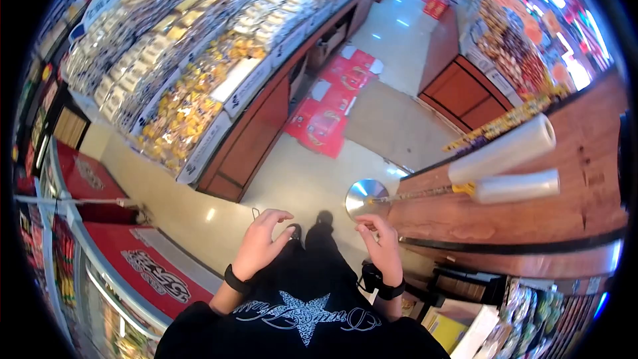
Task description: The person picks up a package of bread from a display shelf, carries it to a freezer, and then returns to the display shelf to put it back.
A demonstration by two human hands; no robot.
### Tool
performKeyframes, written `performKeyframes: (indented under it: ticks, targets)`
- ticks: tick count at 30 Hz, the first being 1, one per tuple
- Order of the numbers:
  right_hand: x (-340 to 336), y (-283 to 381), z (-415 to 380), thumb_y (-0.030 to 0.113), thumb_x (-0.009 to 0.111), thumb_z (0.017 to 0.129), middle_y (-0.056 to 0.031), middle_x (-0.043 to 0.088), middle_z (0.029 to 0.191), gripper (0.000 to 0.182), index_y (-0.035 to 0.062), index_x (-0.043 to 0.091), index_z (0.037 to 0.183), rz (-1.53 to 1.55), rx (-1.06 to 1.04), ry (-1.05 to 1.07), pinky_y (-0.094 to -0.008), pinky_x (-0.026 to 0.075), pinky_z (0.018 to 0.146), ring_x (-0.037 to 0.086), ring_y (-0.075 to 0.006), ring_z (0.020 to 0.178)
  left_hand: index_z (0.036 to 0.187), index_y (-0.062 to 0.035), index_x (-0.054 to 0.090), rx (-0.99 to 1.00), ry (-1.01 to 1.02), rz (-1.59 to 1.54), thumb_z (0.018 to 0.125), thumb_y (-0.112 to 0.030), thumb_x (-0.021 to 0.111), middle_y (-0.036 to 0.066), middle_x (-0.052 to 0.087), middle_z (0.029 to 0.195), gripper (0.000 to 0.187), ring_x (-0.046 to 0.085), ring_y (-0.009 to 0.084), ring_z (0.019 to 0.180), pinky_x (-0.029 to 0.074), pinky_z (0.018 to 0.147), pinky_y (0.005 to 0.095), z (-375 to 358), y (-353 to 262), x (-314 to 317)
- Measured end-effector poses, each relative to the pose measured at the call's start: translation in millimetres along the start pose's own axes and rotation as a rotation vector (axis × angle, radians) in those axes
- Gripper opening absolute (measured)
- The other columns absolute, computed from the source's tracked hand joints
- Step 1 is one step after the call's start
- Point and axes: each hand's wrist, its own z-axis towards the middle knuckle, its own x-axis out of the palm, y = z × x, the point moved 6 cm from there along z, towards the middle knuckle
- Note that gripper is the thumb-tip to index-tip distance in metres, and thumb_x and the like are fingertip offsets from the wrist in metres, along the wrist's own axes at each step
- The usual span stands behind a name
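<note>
My left hand (261,244) is raised in front of my body, its fingers curved, thumb apart, and nothing in it. My right hand (381,246) hovers opposite, fingers loosely bent and likewise holding nothing. Both wrists wear black bands. Nearest to the right hand is the round shiny metal base (366,197) of a stand on the floor. Two rolls of clear plastic bags, a larger one (503,149) and a smaller one (518,187), appear over the wooden counter (578,153) on the right.
A long display stand (249,139) holds rows of packaged goods at the upper left. Flattened red cardboard (322,110) lies on the aisle floor. Another goods stand (465,86) rises at the upper right. A red-sided freezer case (156,266) borders the left; boxes (458,326) sit lower right.
</note>
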Motion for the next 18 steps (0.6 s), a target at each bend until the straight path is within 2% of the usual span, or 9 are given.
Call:
performKeyframes:
  ticks: [2, 6, 11, 13, 18]
  targets:
    - [11, 3, 21, 0.008, 0.061, 0.083, -0.0109, 0.064, 0.087, 0.019, 0.0025, 0.062, 0.101, 0.024, -0.017, 0.039, -0.0328, 0.046, 0.074, 0.058, -0.0234, 0.078, 0.101, -0.0021, 0.059, -0.035, -0.047, 0.007, 0.083, -0.016, 0.063, 0.014, 0.060, 0.098, 0.023, 0.059, 0.0294, 0.091, 0.047, 0.080, 0.0361, 2, 8, -9]
    - [35, 6, 63, 0.007, 0.061, 0.084, -0.0115, 0.064, 0.088, 0.019, 0.0018, 0.062, 0.102, 0.088, -0.021, 0.160, -0.0307, 0.047, 0.072, 0.061, -0.0217, 0.077, 0.102, -0.0031, 0.060, -0.130, -0.117, 0.024, 0.083, -0.016, 0.063, 0.014, 0.060, 0.097, 0.023, 0.060, 0.0288, 0.091, 0.048, 0.081, 0.0360, 11, 23, -24]
    - [50, 19, 129, 0.008, 0.060, 0.086, -0.0119, 0.065, 0.091, 0.019, 0.0015, 0.061, 0.103, 0.080, -0.095, 0.291, -0.0298, 0.048, 0.075, 0.062, -0.0207, 0.081, 0.101, -0.0011, 0.060, -0.146, -0.241, 0.040, 0.082, -0.014, 0.064, 0.014, 0.060, 0.095, 0.024, 0.059, 0.0279, 0.091, 0.047, 0.080, 0.0351, 46, 30, -40]
    - [49, 26, 162, 0.004, 0.058, 0.086, -0.0088, 0.064, 0.084, 0.017, -0.0003, 0.061, 0.102, 0.100, -0.142, 0.282, -0.0268, 0.047, 0.075, 0.060, -0.0147, 0.078, 0.102, -0.0016, 0.059, -0.151, -0.276, 0.081, 0.082, -0.014, 0.064, 0.014, 0.060, 0.095, 0.024, 0.059, 0.0277, 0.092, 0.047, 0.081, 0.0351, 65, 26, -48]
    - [44, 36, 234, 0.003, 0.057, 0.086, -0.0095, 0.065, 0.085, 0.017, -0.0016, 0.061, 0.102, 0.141, -0.268, 0.280, -0.0272, 0.047, 0.075, 0.061, -0.0148, 0.080, 0.104, -0.0016, 0.058, -0.131, -0.340, 0.101, 0.083, -0.014, 0.064, 0.013, 0.059, 0.097, 0.025, 0.059, 0.0272, 0.093, 0.047, 0.082, 0.0350, 113, 28, -61]
